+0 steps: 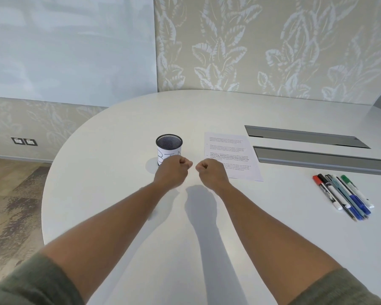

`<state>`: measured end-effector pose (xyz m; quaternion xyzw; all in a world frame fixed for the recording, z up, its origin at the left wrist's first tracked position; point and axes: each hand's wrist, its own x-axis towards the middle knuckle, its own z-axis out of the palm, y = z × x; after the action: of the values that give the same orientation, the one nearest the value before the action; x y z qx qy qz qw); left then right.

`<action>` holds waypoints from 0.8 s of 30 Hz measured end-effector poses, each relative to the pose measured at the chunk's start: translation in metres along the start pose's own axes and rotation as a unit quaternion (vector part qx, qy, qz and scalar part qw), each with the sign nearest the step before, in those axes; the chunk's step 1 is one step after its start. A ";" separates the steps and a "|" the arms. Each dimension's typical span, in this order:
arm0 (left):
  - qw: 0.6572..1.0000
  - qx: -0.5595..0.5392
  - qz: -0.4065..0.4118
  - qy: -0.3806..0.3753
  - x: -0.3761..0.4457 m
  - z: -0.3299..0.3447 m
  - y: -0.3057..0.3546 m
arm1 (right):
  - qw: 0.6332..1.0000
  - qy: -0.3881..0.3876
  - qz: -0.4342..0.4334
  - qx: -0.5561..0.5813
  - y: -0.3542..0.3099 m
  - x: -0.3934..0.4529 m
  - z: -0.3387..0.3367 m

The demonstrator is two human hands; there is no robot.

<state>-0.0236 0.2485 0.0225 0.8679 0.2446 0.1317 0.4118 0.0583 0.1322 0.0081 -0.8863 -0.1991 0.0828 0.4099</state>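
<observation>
Head view looks down on a white rounded worktop (119, 216) with my two bare forearms stretched across it. Both hands are curled into tight fists that hold nothing, side by side with the knuckles near each other but apart. The printed sheet (229, 150) lies flat just beyond the right hand (211, 172), its long axis running away from me, and that fist covers its near left corner. The mesh cup (168, 148) stands upright, mouth up, just beyond the left hand (173, 170), which is clearly the nearer one. A cluster of markers (343, 194) lies well apart to the right, slanting from far left to near right, on the right hand's side. I judge any reach starts short and forward for the cup. The left fist hides part of the cup's label, the sheet's print is too small to read, and I cannot tell whether either fist touches anything.
</observation>
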 end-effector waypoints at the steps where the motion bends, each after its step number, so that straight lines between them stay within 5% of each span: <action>1: 1.000 0.007 0.006 0.010 0.005 -0.007 0.002 | 1.000 0.008 -0.007 0.011 -0.007 0.005 0.000; 9: 0.997 0.032 -0.012 0.074 0.054 -0.057 0.009 | 0.996 0.036 -0.040 0.069 -0.058 0.048 0.007; 24: 0.990 0.118 -0.004 0.078 0.098 -0.074 -0.017 | 0.999 -0.012 -0.037 -0.016 -0.078 0.094 0.035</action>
<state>0.0217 0.3578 0.0586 0.8965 0.2933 0.1679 0.2864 0.1104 0.2415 0.0463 -0.8835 -0.2383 0.0752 0.3962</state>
